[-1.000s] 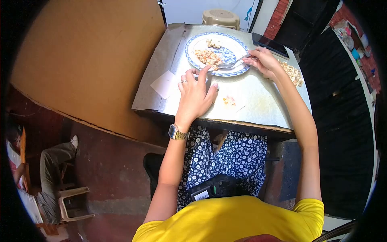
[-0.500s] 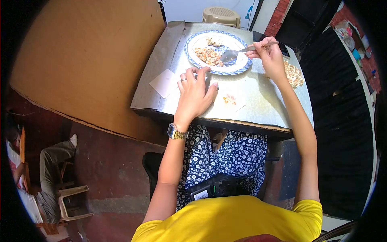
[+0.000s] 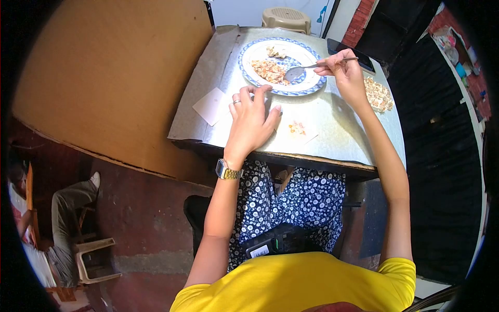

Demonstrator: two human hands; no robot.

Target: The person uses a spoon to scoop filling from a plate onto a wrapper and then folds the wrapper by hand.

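Note:
My right hand [image 3: 347,78] is closed on the handle of a metal spoon [image 3: 296,73], whose bowl is over the plate beside a reddish chopped filling [image 3: 267,70]. The oval plate [image 3: 306,89] has a blue and white rim and also holds a small pale lump [image 3: 275,52] near its far edge. My left hand [image 3: 252,118] is spread, palm down, at the plate's near edge, with nothing seen in it. Just right of it, a thin pale wrapper [image 3: 307,136] lies on the table with a little filling [image 3: 297,128] on it.
Another pale square wrapper [image 3: 210,106] lies at the left of the table [image 3: 338,140]. Several small wrapped pieces [image 3: 378,95] and a dark phone [image 3: 358,58] are at the right. Beyond are a beige stool [image 3: 287,20] and, lower left, a seated person [image 3: 65,223].
The spoon and my right hand have shifted very slightly over the plate. My left hand looks unmoved.

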